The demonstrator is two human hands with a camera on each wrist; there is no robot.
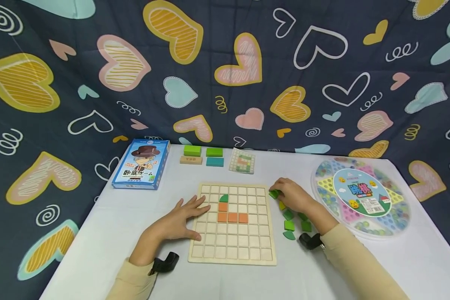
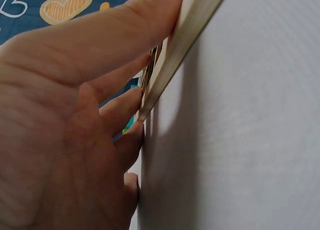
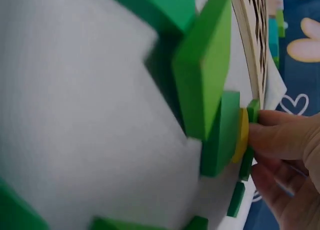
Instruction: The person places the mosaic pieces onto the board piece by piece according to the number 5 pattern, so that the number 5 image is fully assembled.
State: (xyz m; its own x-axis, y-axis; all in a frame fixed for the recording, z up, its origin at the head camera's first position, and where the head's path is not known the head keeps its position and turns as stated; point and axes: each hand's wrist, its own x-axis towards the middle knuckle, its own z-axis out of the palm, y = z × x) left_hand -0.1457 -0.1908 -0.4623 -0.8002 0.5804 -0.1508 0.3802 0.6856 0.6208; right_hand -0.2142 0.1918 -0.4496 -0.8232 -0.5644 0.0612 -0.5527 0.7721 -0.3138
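Observation:
A wooden grid board [image 1: 232, 262] lies at the middle of the table. Several orange squares [image 1: 233, 217] and one green quarter-round piece [image 1: 224, 198] sit in its cells. My left hand [image 1: 176, 221] rests along the board's left edge, fingers spread and thumb on the rim. Beside the upper right corner, my right hand [image 1: 292, 196] pinches a small green block [image 1: 273, 194] between thumb and fingers. In the right wrist view, a yellow piece [image 3: 241, 135] stands close to the thumb. Loose green pieces [image 1: 289, 225] lie below this hand, right of the board.
Behind the board are a patterned card [image 1: 242, 160], green blocks [image 1: 214, 151], a teal block [image 1: 215, 161] and a wooden block [image 1: 191, 160]. A blue game box [image 1: 140, 164] lies back left. A round marble-game case [image 1: 361, 192] lies right, beside the right forearm.

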